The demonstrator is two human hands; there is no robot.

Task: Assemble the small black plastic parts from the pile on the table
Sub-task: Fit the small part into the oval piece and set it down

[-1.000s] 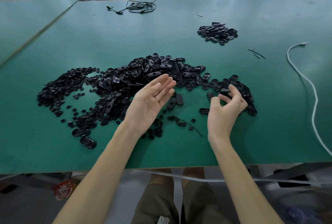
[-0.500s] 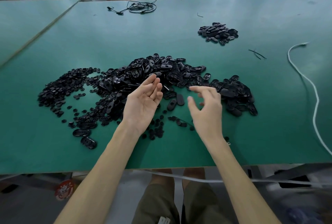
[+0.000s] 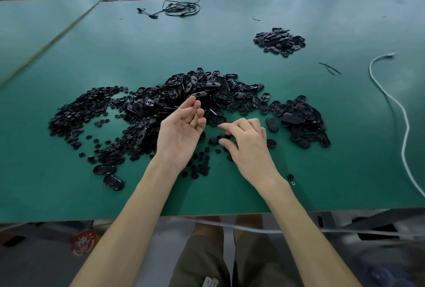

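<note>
My right hand [image 3: 249,146] is palm-down over loose small pieces near the table's front, thumb and forefinger closing toward one; whether it grips anything I cannot tell; my left hand [image 3: 181,132] lies palm-up beside it, fingers loosely spread, holding nothing. Just beyond both sits the big pile [image 3: 184,105] of black parts, spreading left and right; a small separate heap [image 3: 279,39] far right looks like finished work, so I judge most remains undone. The green table [image 3: 230,194] is bare near its front edge; a white cord [image 3: 402,114] trails along the right.
</note>
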